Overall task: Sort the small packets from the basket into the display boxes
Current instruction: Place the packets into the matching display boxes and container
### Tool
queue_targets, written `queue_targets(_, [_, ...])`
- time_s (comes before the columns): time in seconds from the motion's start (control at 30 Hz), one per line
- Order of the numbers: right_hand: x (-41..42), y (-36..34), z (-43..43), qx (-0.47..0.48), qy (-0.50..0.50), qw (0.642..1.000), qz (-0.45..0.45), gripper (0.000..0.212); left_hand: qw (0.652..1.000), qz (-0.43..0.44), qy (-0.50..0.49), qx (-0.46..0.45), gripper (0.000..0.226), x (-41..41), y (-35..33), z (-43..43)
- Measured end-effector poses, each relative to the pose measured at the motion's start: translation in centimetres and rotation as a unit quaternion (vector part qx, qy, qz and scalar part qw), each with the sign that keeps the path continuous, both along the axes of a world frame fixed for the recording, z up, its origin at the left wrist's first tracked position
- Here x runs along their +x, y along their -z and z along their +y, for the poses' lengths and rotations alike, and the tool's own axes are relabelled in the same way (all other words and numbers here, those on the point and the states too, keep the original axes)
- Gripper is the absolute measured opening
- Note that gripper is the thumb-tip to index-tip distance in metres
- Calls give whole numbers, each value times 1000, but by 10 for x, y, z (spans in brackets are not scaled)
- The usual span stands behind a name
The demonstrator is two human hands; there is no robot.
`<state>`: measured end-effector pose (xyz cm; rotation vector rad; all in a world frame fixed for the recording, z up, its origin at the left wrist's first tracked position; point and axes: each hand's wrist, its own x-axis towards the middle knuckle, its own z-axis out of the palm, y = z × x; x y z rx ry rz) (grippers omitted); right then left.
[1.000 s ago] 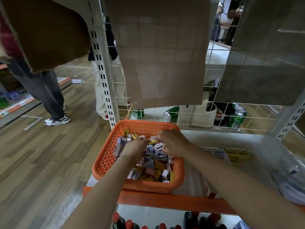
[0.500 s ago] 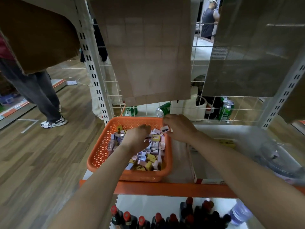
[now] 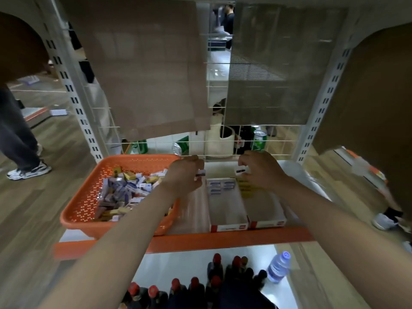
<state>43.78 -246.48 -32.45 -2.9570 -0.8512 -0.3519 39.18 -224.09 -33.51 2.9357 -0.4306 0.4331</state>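
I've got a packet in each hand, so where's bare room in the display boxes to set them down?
The left box is bare from its front wall back to the white-and-blue packets; the right box likewise, up to the yellow packets. A bare shelf strip runs between the orange basket and the left box. The basket's middle is crowded.
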Motion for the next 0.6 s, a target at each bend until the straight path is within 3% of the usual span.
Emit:
queue_targets(0.23, [-4,1,-97,-39,91,995,-11,26,999,10,47,15,28,18,5,-65])
queue_targets(0.43, [-11,7,-151,-50,156,986,-4,18,996,25,85,12,19,24,8,-100])
queue_targets(0.6, [-12,8,-164,-65,160,985,32,36,995,35,91,11,21,26,9,-109])
